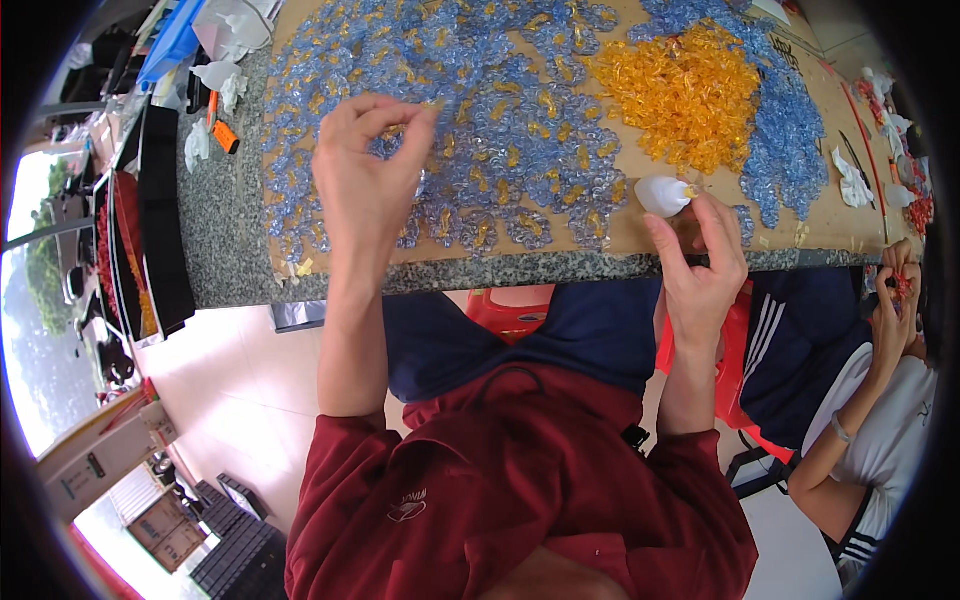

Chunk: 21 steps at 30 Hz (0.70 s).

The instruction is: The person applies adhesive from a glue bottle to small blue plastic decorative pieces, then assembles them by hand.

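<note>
Over the blue clear plastic pieces, my left hand (368, 150) is closed in a pinch. A small yellowish piece (432, 105) shows at its fingertips, blurred. My right hand (704, 265) is at the table's front edge, its thumb and fingers around a small white squeeze bottle (660, 196). The bottle lies tilted on its side, its narrow tip toward my index finger, with a bit of yellow at the tip. Many blue pieces (560, 180) are spread out on brown cardboard (640, 160), with amber pieces set on many of them. Beyond my right hand is a heap of loose amber pieces (690, 95).
More blue pieces (790, 150) lie right of the amber heap. An orange-handled cutter (224, 136), crumpled tissue (197, 145) and a blue tray (170, 42) are at the left on the granite tabletop (225, 240). A co-worker's hands (893, 300) hold something red at the far right.
</note>
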### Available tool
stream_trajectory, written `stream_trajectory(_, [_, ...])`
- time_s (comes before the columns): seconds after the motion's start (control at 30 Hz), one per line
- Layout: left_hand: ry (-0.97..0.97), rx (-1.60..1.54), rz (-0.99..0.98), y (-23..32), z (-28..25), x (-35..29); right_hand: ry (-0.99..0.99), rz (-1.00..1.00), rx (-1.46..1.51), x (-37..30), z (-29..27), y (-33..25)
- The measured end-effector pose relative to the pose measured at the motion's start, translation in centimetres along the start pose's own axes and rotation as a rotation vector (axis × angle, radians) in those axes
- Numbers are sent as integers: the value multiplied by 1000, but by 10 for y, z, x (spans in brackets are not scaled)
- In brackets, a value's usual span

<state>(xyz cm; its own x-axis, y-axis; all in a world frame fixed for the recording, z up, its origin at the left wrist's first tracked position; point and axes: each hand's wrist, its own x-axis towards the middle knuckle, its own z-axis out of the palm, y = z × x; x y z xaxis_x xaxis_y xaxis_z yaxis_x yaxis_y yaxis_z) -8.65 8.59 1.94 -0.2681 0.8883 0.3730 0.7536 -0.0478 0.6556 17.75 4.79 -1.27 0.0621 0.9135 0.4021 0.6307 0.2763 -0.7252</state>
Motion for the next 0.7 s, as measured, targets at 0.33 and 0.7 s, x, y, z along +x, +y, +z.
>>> stream_trajectory(0.33, [-39,211,70,-2,-15,-5,-23,-7,4,5,3,-1])
stream_trajectory(0.7, [-126,62,180,19,-6,20,22,-93,30,12,7,4])
